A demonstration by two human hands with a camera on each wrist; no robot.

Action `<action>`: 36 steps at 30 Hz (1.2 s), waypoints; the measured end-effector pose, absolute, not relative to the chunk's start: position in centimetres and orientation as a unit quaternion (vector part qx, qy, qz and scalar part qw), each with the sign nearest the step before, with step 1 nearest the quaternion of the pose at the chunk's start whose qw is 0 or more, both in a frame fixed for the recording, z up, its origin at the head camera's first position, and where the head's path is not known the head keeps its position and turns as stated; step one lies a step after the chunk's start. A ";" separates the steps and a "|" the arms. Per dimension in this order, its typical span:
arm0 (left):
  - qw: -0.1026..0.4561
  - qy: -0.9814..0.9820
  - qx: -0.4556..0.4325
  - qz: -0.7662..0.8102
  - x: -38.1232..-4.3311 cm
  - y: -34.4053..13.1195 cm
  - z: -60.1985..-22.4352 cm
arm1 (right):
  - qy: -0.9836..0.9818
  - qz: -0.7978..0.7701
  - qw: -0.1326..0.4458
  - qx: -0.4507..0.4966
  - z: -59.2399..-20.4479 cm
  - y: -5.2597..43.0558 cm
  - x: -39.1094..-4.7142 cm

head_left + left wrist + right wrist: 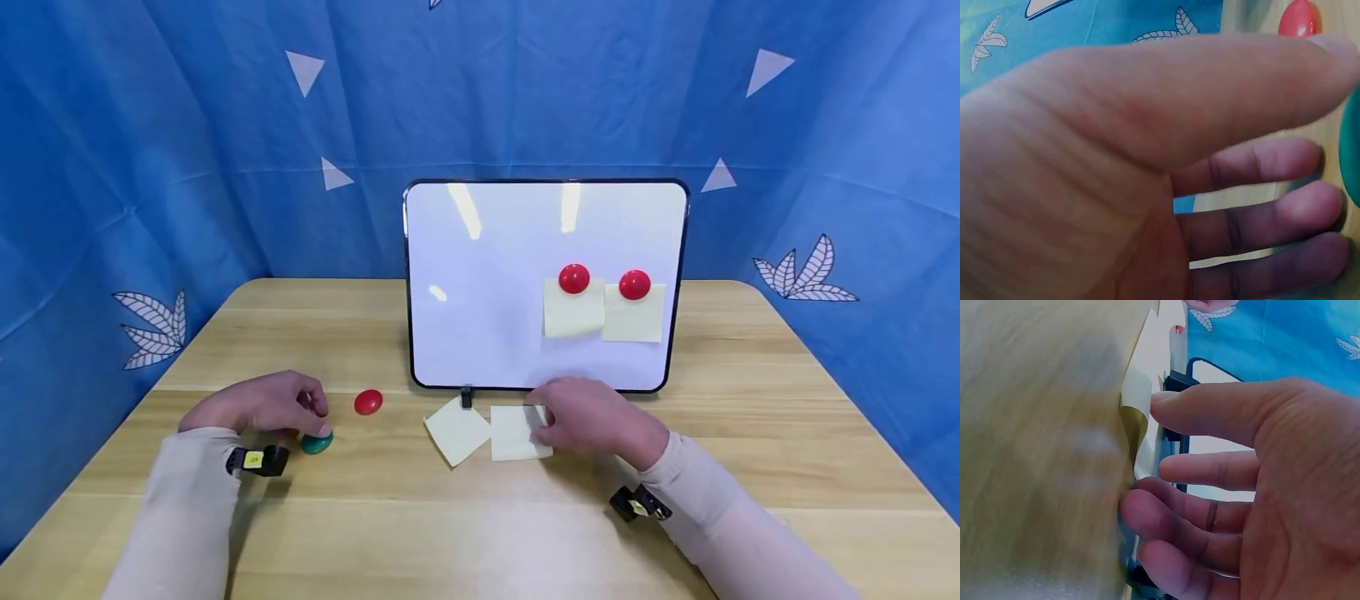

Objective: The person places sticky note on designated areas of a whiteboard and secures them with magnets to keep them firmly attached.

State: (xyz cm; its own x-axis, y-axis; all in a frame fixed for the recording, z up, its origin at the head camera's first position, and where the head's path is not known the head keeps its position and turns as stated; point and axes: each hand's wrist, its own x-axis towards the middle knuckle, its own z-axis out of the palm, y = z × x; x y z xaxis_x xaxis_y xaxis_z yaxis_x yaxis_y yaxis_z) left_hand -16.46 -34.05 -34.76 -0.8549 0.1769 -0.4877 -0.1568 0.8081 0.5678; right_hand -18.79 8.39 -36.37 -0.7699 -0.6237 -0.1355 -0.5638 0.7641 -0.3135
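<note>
My left hand (273,404) is at a round green magnet (317,442) on the table, its thumb tip over the magnet's edge. The left wrist view shows the green magnet (1350,150) just past the loosely bent fingers; the thumb hides part of the hand. A red magnet (368,402) lies a little further right. Over the right side of a pale yellow sticky note (516,433) is my right hand (588,421). In the right wrist view its thumb meets the note (1141,381), whose near corner curls up, with a gap between thumb and index finger.
A whiteboard (480,333) stands behind the hands. Two red magnets (573,279) sit on it over two pale notes (632,321). Another tilted note (456,429) lies beside the board's black foot (467,397). Blue curtain (510,100) surrounds the wooden table (420,533).
</note>
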 end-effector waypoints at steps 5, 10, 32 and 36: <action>0.268 0.911 0.017 0.314 -16.5 -33.9 -34.8 | 0.933 -0.128 0.118 -0.315 -36.4 8.4 -18.8; 0.240 0.928 0.036 0.281 -17.1 -33.9 -35.0 | 0.937 -0.121 0.124 -0.304 -36.4 8.5 -19.0; 0.217 0.943 0.031 0.250 -17.3 -33.3 -35.6 | 0.937 -0.133 0.089 -0.310 -36.8 8.5 -18.7; 0.213 0.942 0.029 0.259 -17.1 -33.3 -35.8 | 0.934 -0.141 0.068 -0.322 -37.0 8.3 -18.7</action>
State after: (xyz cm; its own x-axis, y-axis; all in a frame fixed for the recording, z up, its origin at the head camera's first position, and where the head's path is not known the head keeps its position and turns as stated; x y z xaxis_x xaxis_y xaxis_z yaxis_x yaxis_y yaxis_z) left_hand -17.12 -33.32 -35.78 -0.9076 0.1647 -0.3863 -0.0556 0.8647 0.4993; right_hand -18.67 8.27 -37.00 -0.7828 -0.6212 -0.0364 -0.5829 0.7525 -0.3065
